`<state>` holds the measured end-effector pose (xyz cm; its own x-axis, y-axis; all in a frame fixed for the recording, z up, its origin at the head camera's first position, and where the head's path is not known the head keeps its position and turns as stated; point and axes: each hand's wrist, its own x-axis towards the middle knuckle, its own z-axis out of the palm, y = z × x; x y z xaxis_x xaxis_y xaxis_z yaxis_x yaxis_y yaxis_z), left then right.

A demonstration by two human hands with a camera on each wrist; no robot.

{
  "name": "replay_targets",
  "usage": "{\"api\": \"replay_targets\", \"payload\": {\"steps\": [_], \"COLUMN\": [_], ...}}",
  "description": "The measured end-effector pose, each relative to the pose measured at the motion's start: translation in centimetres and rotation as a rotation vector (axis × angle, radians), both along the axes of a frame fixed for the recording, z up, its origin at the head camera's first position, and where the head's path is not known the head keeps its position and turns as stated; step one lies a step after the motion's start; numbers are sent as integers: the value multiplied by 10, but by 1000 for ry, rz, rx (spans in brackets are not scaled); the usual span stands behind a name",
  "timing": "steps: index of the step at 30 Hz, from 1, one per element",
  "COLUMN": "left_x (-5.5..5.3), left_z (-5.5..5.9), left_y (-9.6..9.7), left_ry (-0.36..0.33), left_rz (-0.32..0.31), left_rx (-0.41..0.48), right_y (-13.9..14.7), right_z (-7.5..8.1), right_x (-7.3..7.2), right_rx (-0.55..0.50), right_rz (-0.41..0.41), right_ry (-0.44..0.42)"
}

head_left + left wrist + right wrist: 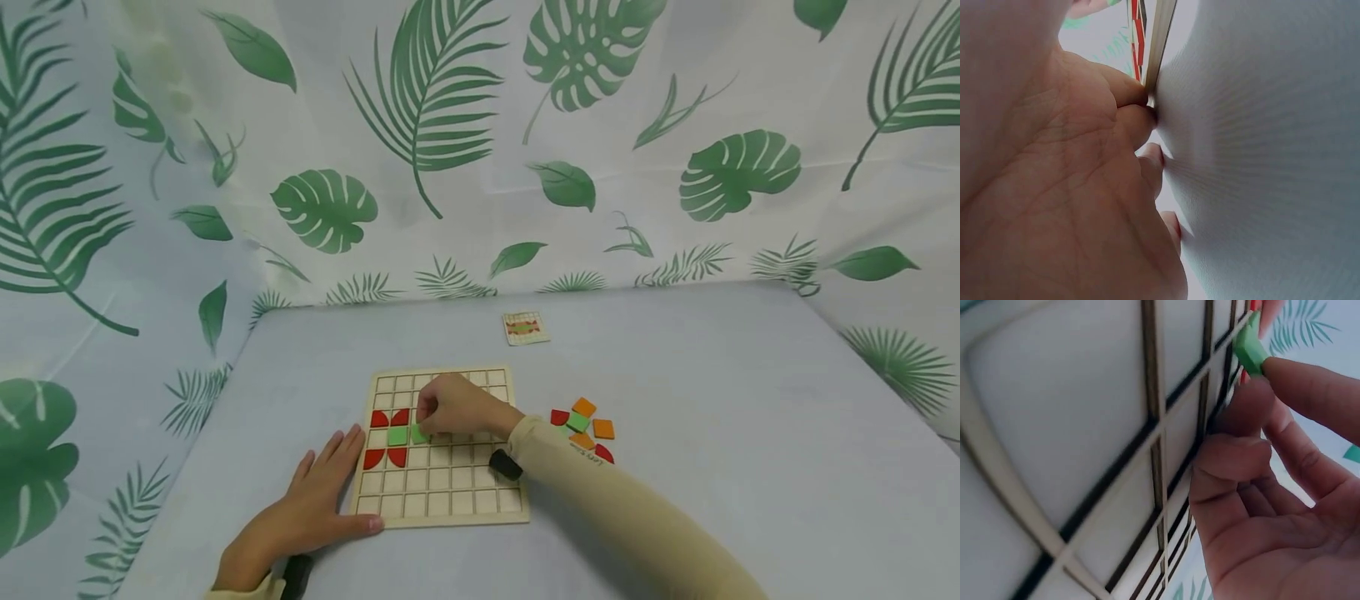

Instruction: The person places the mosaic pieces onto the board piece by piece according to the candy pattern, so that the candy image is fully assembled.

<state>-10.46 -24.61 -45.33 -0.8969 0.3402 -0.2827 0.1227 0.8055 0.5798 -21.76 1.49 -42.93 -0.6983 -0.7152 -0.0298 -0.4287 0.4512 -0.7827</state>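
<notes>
A wooden grid board [440,522] lies on the table. Toward its left side, several red quarter-round tiles [372,458] surround a green square tile [397,436] set in a cell. My right hand [459,407] pinches another green square tile [1249,350] between thumb and fingertip, one cell to the right; in the right wrist view that tile is tilted at the grid. My left hand [318,500] rests flat with spread fingers at the board's left edge, its thumb at the lower left corner. In the left wrist view, its fingertips [1138,122] meet the table beside the board's edge.
Right of the board lies a loose pile of tiles: orange squares [603,429], green ones [577,422] and red quarter-rounds [559,417], partly behind my right sleeve [600,492]. A small pattern card [526,328] lies farther back. Leaf-printed cloth [465,167] hangs behind the table.
</notes>
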Motion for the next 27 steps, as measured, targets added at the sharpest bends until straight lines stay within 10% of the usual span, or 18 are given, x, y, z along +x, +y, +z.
{"api": "replay_targets", "payload": {"steps": [16,27], "left_x": [0,0], "left_z": [0,-9], "left_y": [3,-3], "left_ry": [-6,38], "left_rz": [12,-3], "left_rx": [-3,31], "right_y": [-6,27], "right_z": [-3,7], "right_x": [8,11], "right_rx": [72,-31], "right_rz": [-30,-65], "right_ry": [131,55]}}
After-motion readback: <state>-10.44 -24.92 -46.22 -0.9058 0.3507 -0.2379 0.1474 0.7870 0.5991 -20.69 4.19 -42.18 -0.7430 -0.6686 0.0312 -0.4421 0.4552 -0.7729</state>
